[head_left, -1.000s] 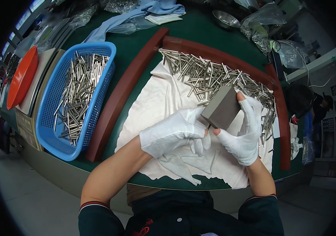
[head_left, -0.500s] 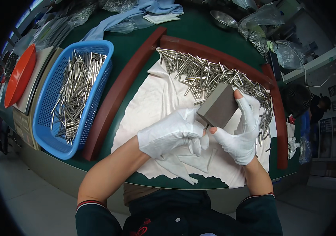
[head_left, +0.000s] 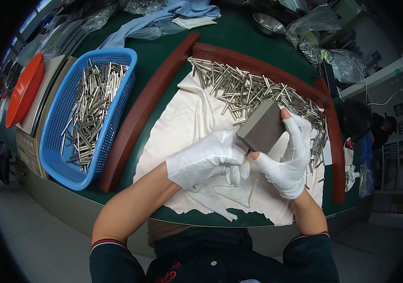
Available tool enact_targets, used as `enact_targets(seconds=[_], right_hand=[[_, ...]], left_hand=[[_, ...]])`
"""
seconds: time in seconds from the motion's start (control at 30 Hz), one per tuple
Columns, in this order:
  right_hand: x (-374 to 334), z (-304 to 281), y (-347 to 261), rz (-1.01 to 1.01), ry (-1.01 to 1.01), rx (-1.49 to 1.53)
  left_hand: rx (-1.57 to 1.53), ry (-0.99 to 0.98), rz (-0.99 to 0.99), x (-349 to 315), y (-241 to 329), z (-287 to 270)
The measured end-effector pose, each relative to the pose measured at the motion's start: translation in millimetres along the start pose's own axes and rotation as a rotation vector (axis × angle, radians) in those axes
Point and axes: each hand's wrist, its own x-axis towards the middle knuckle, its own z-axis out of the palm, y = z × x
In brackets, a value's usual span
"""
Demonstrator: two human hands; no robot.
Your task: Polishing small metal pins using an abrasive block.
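Observation:
A grey rectangular block [head_left: 264, 128], lighter along one side, is tilted up in my gloved right hand [head_left: 290, 160]. That hand's bare thumb tip rests near the block's lower corner, and a bare fingertip curls over its right edge. My gloved left hand [head_left: 210, 159] is closed in a pinch just left of the block. A short, thin dark end of what looks like a metal pin [head_left: 247, 152] pokes out from its fingers by the block's lower edge. The rest of that pin is hidden by the glove. Beyond the block lies a heap of loose metal pins [head_left: 244, 89].
Pale cloth [head_left: 168, 137] lies under my hands, framed by dark red bars [head_left: 138, 127] on a green table. A blue basket [head_left: 64, 175] of pins stands left, beside a red tray [head_left: 24, 89]. A metal bowl [head_left: 268, 23] and plastic bags are at the back.
Almost nothing differs; both hands keep their hold around the block, and the left forearm has shifted only very slightly.

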Motion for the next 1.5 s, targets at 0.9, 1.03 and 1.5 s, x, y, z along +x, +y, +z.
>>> enact_targets(seconds=[0.9, 1.03, 1.5], right_hand=[[-6, 6, 11, -0.017, 0.052, 0.026], [-6, -1, 8, -0.021, 0.034, -0.045], [-6, 1, 8, -0.056, 0.118, -0.078]], left_hand=[[0.055, 0.053, 0.086, -1, 5, -11], [0.013, 0.057, 0.151, -3, 9, -7], [0.003, 0.021, 0.122, 0, 5, -12]])
